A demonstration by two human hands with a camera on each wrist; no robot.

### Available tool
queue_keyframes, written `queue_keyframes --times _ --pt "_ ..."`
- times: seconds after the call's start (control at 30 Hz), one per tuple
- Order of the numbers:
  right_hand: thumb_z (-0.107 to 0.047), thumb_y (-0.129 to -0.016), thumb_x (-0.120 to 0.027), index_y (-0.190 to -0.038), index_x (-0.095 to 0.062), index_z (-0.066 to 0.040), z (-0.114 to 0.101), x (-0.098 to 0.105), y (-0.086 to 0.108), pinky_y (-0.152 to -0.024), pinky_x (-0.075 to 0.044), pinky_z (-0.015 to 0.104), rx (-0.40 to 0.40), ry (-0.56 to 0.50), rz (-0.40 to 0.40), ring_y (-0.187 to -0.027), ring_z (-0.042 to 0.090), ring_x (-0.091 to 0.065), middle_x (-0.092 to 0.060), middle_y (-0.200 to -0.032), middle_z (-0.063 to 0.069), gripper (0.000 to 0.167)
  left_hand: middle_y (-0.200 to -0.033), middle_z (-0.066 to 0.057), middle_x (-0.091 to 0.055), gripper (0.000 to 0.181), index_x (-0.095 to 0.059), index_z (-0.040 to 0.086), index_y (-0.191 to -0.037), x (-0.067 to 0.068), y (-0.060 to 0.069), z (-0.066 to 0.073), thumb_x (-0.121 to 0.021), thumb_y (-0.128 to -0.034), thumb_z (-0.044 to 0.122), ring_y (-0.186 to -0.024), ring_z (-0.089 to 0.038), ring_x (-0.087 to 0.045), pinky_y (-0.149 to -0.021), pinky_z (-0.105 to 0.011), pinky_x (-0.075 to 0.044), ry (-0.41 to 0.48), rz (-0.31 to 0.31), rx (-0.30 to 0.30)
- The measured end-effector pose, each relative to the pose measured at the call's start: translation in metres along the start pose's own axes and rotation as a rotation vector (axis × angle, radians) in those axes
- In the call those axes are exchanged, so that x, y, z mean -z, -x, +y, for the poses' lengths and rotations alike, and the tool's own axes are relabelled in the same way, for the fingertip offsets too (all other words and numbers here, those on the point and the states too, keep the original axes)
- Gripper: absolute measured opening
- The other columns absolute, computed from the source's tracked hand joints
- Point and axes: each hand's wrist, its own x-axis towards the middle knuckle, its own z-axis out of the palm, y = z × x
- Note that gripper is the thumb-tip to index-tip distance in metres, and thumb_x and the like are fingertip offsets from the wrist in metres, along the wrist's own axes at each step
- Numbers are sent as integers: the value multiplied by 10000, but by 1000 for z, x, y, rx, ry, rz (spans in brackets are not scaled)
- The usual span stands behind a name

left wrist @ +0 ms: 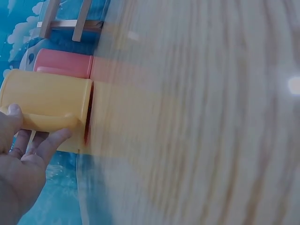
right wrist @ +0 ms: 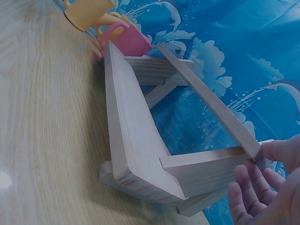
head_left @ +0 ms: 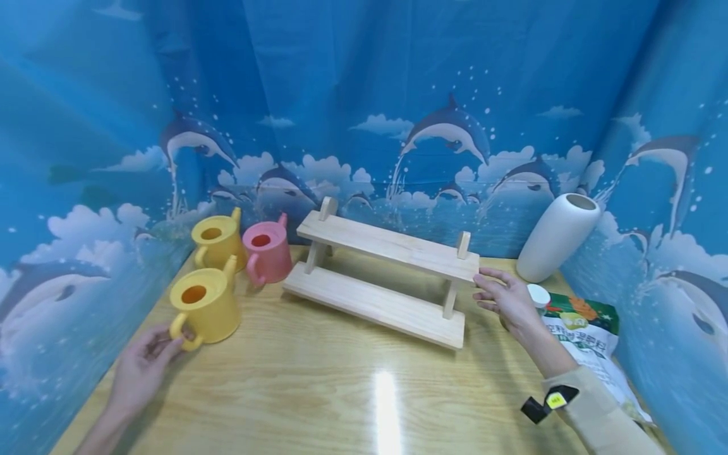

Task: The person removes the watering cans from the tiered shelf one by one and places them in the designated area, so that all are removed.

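Note:
My left hand is at the handle of the nearer yellow watering can, which stands upright on the table. In the left wrist view, the thumb and fingers pinch that handle from both sides. A two-tier wooden shelf stands at a slant in the middle. Its upper board's right end is between the thumb and fingers of my right hand. The right wrist view shows the thumb on one face of the upper board, with the fingertips against the other.
Behind the nearer can stand another yellow watering can and a pink one. To the right are a tilted white vase, a white-capped container and a printed bag. A dolphin-print curtain surrounds the wooden table.

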Motion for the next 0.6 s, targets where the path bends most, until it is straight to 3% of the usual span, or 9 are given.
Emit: queue_keyframes --times 0.1,0.27,0.33,0.5,0.6 --pt "-405 -1044 -656 -1610 -351 -40 0 -1 0 -844 -643 212 2 -9 -5 -857 8 -726 -662 -1039 -207 740 -1001 160 -785 195 -692 -9 -1110 1 -1 -1 -635 -970 -132 -902 47 -745 -787 -126 -620 -17 2 23" --pt "-394 -1049 -650 -1612 -345 -31 0 -2 1 -824 -639 197 1 -22 -8 -853 10 -725 -661 -1033 -196 736 -980 339 -703 224 -717 141 -1120 4 -1 3 -702 -975 -29 -882 156 -681 -763 -43 -574 -235 61 120" --pt "-387 -1056 -641 -1615 -344 -31 0 -3 2 -824 -637 192 -2 -20 -7 -856 9 -724 -662 -1031 -196 726 -996 385 -672 250 -711 179 -1174 5 -1 8 -721 -980 22 -886 183 -659 -759 -18 -551 -282 90 168" --pt "-400 -1060 -630 -1611 -351 -35 1 -2 7 -851 -638 207 -7 -5 -1 -873 5 -719 -688 -1003 -222 717 -977 339 -719 249 -725 155 -1205 1 -8 32 -756 -970 80 -889 155 -680 -767 -5 -541 -195 261 268" --pt "-430 -1056 -628 -1605 -365 -41 4 0 13 -851 -635 204 9 39 8 -883 -3 -718 -702 -997 -245 722 -917 275 -753 214 -750 118 -1147 -6 -15 47 -771 -948 43 -858 117 -702 -779 -4 -545 -144 376 258"
